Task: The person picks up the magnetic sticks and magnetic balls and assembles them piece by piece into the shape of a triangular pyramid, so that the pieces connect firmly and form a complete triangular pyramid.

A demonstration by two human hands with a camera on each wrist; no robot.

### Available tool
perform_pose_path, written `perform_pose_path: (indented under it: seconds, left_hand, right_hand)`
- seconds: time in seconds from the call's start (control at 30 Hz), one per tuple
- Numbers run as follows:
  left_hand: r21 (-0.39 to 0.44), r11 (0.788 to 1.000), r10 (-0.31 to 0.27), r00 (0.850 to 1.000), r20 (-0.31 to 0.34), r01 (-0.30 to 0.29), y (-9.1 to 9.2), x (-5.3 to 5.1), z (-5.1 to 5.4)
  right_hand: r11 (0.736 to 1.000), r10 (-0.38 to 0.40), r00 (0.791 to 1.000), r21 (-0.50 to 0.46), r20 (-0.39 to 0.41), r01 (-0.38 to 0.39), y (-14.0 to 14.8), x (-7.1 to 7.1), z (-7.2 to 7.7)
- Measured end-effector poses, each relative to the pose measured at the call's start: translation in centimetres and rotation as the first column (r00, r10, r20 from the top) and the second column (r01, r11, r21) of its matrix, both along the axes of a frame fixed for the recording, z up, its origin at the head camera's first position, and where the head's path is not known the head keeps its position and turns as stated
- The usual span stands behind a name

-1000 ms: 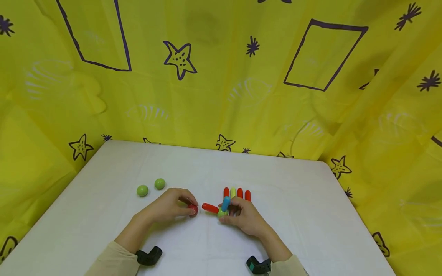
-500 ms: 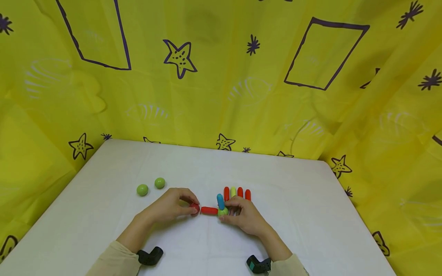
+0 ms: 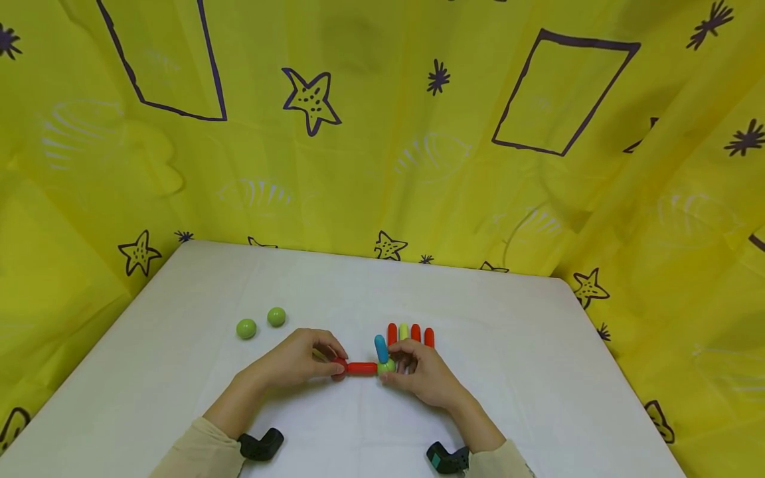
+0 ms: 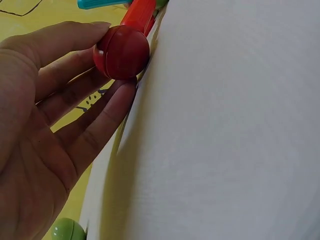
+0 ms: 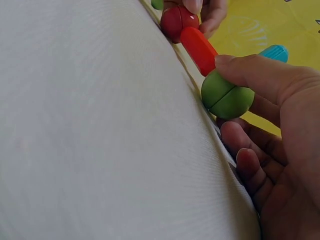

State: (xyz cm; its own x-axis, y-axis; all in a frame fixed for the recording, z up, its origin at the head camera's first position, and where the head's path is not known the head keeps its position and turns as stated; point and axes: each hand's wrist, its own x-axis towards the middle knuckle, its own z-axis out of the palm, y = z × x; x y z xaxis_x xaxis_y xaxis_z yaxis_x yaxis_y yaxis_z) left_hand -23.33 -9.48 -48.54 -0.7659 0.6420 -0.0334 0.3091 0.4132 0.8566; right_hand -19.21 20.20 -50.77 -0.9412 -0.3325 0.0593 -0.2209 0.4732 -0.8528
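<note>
In the head view my left hand [image 3: 299,358] pinches a red ball [image 4: 122,52] between thumb and fingers. My right hand [image 3: 424,375] grips a green ball [image 5: 227,95] the same way. A red rod [image 3: 362,368] joins the green ball and points left, its far end touching the red ball. A blue rod [image 3: 381,348] sticks out from the green ball, away from me. Whether the red rod is seated in the red ball I cannot tell. Both balls are low at the white tabletop.
Several loose rods, red rods [image 3: 416,334] and a yellow-green rod [image 3: 404,331], lie side by side behind my right hand, partly hidden by it. Two green balls [image 3: 246,328] rest beyond my left hand. A yellow curtain [image 3: 358,166] hangs behind the white table [image 3: 508,318].
The green ball turned so its red rod swung level and the blue rod tipped left. My left hand shifted slightly right, bringing the red ball against the rod's end.
</note>
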Motion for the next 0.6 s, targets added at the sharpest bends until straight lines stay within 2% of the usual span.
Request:
perform_pose_path:
  seconds: [0.23, 0.47, 0.6]
  left_hand:
    - [0.026, 0.999, -0.03, 0.999, 0.036, 0.029, -0.1, 0.0, -0.3]
    - [0.027, 0.999, -0.047, 0.999, 0.001, 0.047, -0.3, -0.4, -1.3]
    - [0.009, 0.998, -0.054, 0.998, -0.031, 0.054, -0.5, -0.6, -1.8]
  right_hand:
    - [1.0, -0.014, 0.999, 0.012, 0.037, 0.013, 0.0, 0.0, 0.1]
    - [1.0, 0.011, 0.999, -0.003, 0.053, -0.011, 0.2, -0.1, 0.3]
    - [1.0, 0.013, 0.997, 0.027, 0.074, -0.015, 0.2, 0.0, 0.4]
